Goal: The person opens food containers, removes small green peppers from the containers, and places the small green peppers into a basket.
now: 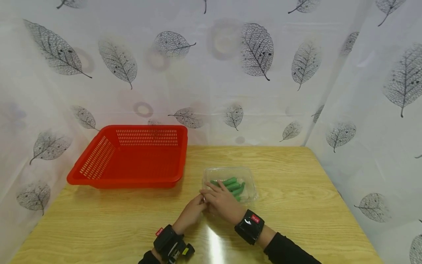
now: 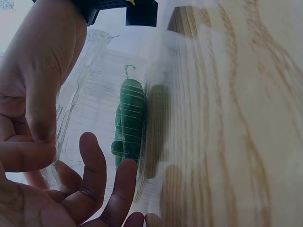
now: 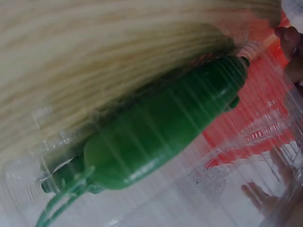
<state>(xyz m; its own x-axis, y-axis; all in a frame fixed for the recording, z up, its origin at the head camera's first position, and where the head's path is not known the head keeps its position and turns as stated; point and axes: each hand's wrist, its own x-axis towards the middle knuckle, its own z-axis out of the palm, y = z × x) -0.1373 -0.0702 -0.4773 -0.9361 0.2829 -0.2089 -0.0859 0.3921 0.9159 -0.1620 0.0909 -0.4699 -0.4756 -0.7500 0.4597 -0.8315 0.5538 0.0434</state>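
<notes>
A clear plastic box (image 1: 253,183) lies on the table, holding several smooth green pieces (image 1: 238,189) shaped like small cucumbers; a thin green cord hangs from the nearest piece (image 3: 156,127) in the right wrist view. At the box's near left corner, my left hand (image 1: 192,211) pinches the edge. My right hand (image 1: 225,203) reaches over the left side, its fingers across the top and its thumb (image 2: 41,106) down at the edge in the left wrist view. Both hands' fingertips meet there. The lower left fingers (image 2: 120,191) are loosely bent beside the box wall.
A red slotted plastic basket (image 1: 179,176) stands at the back left of the wooden table (image 1: 283,220). A white curtain with a leaf print (image 1: 211,80) hangs behind the table and along both sides. Black bands with cameras (image 1: 250,225) sit on the wrists.
</notes>
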